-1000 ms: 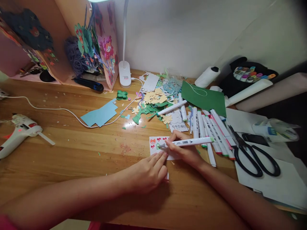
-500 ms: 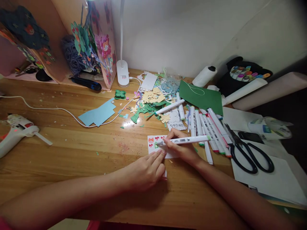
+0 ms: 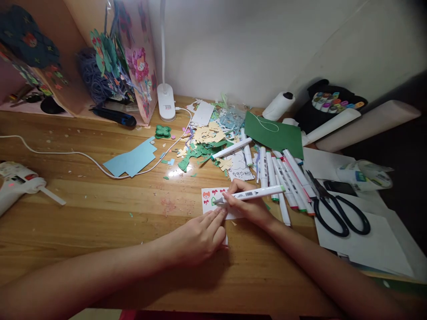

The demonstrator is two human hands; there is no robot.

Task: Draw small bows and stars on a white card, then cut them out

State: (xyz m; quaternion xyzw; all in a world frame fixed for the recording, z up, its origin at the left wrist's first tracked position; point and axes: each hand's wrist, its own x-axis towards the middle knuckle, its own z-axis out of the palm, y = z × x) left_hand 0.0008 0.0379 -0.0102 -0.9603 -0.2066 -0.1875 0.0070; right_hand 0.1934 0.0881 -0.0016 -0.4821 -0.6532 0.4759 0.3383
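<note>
A small white paper (image 3: 205, 209) lies on the wooden table, with an orange animal face, red bows and a green outlined shape drawn on it. My right hand (image 3: 248, 205) is closed around a white marker (image 3: 258, 193) with a light green end. The marker's tip meets the paper at the green shape. My left hand (image 3: 205, 235) rests flat across the lower part of the paper, fingers stretched out towards the marker tip. Part of the paper is hidden beneath both hands.
Several markers (image 3: 290, 182) and black-handled scissors (image 3: 333, 209) lie to the right. Paper scraps (image 3: 208, 138) are heaped behind, beside green card (image 3: 273, 133). A blue paper piece (image 3: 131, 158), a white cable (image 3: 80, 153) and a glue gun (image 3: 20, 184) occupy the left.
The whole view has shifted slightly, so things appear a little further left. Both hands keep their places on the paper, and the marker tip stays at the green shape.
</note>
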